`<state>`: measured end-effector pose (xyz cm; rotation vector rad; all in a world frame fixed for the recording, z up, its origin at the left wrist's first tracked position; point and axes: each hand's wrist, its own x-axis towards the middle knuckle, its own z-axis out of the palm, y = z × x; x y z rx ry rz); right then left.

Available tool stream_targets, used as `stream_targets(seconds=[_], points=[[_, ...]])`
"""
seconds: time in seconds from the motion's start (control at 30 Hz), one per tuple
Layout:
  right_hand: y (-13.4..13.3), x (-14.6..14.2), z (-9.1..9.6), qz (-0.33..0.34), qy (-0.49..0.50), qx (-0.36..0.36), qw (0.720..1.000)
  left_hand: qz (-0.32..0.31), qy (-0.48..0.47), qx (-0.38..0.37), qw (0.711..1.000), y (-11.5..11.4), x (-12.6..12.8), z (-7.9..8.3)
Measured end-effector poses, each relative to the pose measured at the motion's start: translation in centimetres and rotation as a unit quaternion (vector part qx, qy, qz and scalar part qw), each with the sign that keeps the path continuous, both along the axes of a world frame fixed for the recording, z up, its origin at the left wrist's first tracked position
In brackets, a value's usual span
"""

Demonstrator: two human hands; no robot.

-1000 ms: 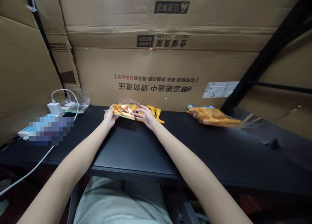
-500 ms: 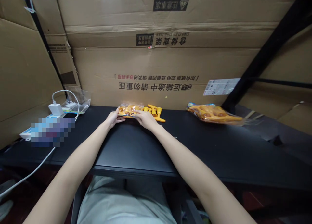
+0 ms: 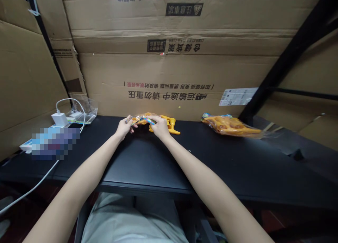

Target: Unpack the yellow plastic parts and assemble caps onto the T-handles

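Near the back of the black table, my left hand point(image 3: 124, 128) and my right hand point(image 3: 160, 126) grip opposite ends of a clear plastic bag point(image 3: 142, 118). Orange plastic pieces and a colourful printed strip show through its film. Fingers of both hands are closed on the bag, and part of its contents is hidden behind them. Loose orange plastic parts point(image 3: 173, 125), some with cup-like ends and a long tapered piece, lie just behind and right of my right hand.
Another bag of orange plastic parts point(image 3: 229, 124) lies at the right on the black table point(image 3: 148, 162). A power strip point(image 3: 26, 145) with a white charger point(image 3: 60, 119) and cable is at the left, beside an opened clear package point(image 3: 88, 111). Cardboard point(image 3: 169, 68) stands behind.
My right hand has turned and pinched the bag's edge, and the bag has tilted so its coloured strip shows more. My left hand has shifted only slightly.
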<state>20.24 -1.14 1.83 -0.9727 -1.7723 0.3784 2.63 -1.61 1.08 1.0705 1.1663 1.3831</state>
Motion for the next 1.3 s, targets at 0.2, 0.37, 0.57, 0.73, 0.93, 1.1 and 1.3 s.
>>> stream_targets(seconds=[0.2, 0.37, 0.57, 0.73, 0.93, 1.1, 1.3], points=[[-0.5, 0.1, 0.9, -0.048, 0.091, 0.033, 0.994, 0.018, 0.057, 0.124, 0.991, -0.2, 0.7, 1.2], [0.6, 0.3, 2.2, -0.046, 0.155, 0.052, 0.985, 0.033, 0.099, 0.088, 0.991, 0.3, 1.1, 3.9], [2.0, 0.8, 5.5, -0.059, 0.2, 0.08, 0.975, -0.039, 0.033, 0.021, 0.998, 0.7, 1.8, 9.0], [2.6, 1.2, 7.2, -0.054, 0.188, 0.107, 0.975, -0.026, 0.039, 0.052, 0.998, 0.9, 2.2, 10.0], [3.3, 1.8, 7.7, -0.006, 0.133, 0.112, 0.985, -0.025, 0.073, 0.084, 0.994, 1.6, 1.7, 8.6], [1.8, 2.0, 9.0, 0.08, 0.143, 0.15, 0.975, -0.041, 0.017, 0.239, 0.97, 1.9, 0.6, 9.0], [-0.7, 2.0, 8.4, 0.138, 0.292, 0.128, 0.938, -0.049, -0.089, 0.388, 0.916, 0.5, -0.2, 10.1]])
